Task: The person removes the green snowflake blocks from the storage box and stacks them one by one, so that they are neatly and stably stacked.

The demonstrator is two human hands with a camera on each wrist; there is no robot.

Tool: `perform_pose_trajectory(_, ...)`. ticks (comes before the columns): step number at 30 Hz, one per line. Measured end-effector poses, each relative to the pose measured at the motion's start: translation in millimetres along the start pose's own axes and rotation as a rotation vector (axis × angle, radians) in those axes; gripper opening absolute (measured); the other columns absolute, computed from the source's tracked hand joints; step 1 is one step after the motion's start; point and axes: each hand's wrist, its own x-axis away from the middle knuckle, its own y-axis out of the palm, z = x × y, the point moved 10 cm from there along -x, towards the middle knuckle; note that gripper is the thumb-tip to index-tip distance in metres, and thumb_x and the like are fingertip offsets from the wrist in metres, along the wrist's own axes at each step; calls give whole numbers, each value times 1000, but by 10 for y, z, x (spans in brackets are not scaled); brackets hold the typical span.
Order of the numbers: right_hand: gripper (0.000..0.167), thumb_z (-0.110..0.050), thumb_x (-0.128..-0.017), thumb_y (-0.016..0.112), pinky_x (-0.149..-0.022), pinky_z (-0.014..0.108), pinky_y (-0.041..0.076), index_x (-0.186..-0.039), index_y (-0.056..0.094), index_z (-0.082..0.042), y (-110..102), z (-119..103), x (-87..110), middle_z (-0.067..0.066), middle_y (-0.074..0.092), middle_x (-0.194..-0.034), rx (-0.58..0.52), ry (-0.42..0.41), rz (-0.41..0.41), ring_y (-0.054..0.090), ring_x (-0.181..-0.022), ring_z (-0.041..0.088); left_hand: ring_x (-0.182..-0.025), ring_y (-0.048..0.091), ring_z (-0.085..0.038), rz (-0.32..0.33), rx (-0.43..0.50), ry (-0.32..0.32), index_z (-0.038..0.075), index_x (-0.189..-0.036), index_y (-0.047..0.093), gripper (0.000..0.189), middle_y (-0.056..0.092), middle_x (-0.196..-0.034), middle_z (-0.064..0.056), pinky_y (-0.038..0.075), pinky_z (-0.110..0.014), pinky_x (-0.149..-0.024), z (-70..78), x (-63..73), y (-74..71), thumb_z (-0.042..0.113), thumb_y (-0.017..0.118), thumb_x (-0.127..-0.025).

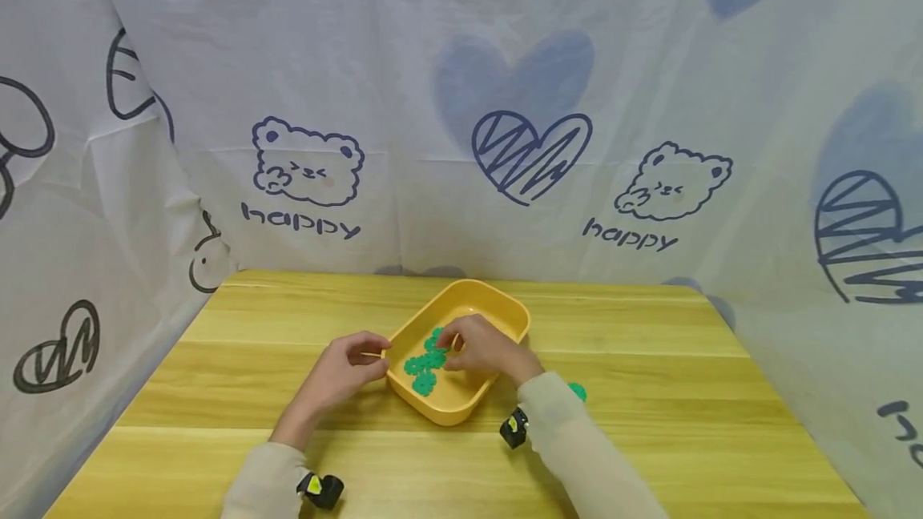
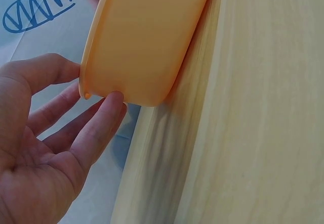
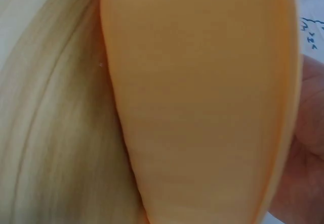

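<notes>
A yellow plastic tub (image 1: 510, 304) stands on the wooden table, with several green gear-edged discs (image 1: 424, 383) lying in it. My left hand (image 1: 351, 371) is at the tub's left corner. In the left wrist view its fingertips (image 2: 115, 98) touch the outer wall and rim from outside. My right hand (image 1: 479, 345) reaches over the near right rim into the tub, its bent fingers and thumb right at the discs. I cannot tell whether it pinches one. In the right wrist view the tub wall (image 3: 202, 102) hides its fingertips.
Another green disc (image 1: 577, 392) lies on the table (image 1: 649, 439) right of the tub, partly behind the right sleeve (image 1: 577, 439). A white cloth (image 1: 418, 215) printed with hearts and bears hangs behind and beside the table. Each wrist wears a small black camera (image 1: 514, 428).
</notes>
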Motion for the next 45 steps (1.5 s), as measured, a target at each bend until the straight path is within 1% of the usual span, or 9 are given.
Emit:
perform_pose_trajectory(4,27,-5,-83,84,-83,27,56,-109,76,-3,50,32,-41,9,77,-110,16,39,0,68,-98,27,-114,71,-32,0,3,-2,2,-124,68,28,68,-129,-20,62,-39,-93,2,5,4,9,70,-96)
perform_pose_trajectory(10,29,-1,-80,84,-79,25,58,-108,76,0,104,29,-86,11,77,-108,32,43,2,70,-91,25,-114,71,-32,0,-1,-4,2,-124,68,29,68,-129,-20,62,-40,-94,13,13,3,10,70,-96)
perform_pose_trajectory(13,31,-1,-81,83,-80,25,58,-110,76,0,142,40,-113,11,77,-109,68,57,-4,69,-90,22,-114,71,-32,3,0,-11,3,-124,68,28,69,-129,-19,62,-39,-94,23,18,2,9,70,-96)
perform_pose_trajectory(16,32,-2,-81,83,-83,25,58,-112,76,-1,181,41,-138,10,77,-110,109,70,-12,68,-90,18,-114,71,-32,-1,-6,-3,2,-124,68,29,69,-129,-20,62,-38,-93,42,27,7,10,70,-97)
perform_pose_trajectory(20,28,-2,-83,83,-84,23,58,-110,76,-2,227,4,-166,9,77,-108,145,55,-25,68,-91,15,-113,71,-32,-4,-5,7,1,-124,68,29,69,-128,-21,62,-37,-92,49,29,15,10,70,-96)
perform_pose_trajectory(25,22,-2,-84,82,-82,21,57,-106,77,-4,249,-40,-179,7,76,-102,161,43,-35,67,-90,13,-113,71,-31,3,5,-8,2,-122,69,28,69,-127,-19,62,-37,-92,16,12,14,8,71,-95)
perform_pose_trajectory(33,25,-5,-86,82,-84,20,57,-110,76,-5,283,-26,-184,5,76,-103,170,68,-70,66,-91,11,-113,71,-30,-1,-4,0,2,-122,69,27,69,-127,-19,62,-39,-92,13,20,4,9,70,-96)
perform_pose_trajectory(39,23,-12,-88,83,-82,20,55,-109,76,-6,278,-40,-147,3,74,-102,188,64,-77,62,-88,8,-113,71,-31,-3,-2,0,2,-123,68,28,69,-128,-19,62,-40,-93,8,12,5,9,69,-96)
perform_pose_trajectory(45,23,-17,-89,82,-81,18,55,-108,75,-7,252,-60,-88,2,74,-100,213,42,-66,62,-87,7,-114,70,-31,-6,-2,2,2,-123,68,28,69,-128,-19,62,-40,-94,16,21,7,10,70,-96)
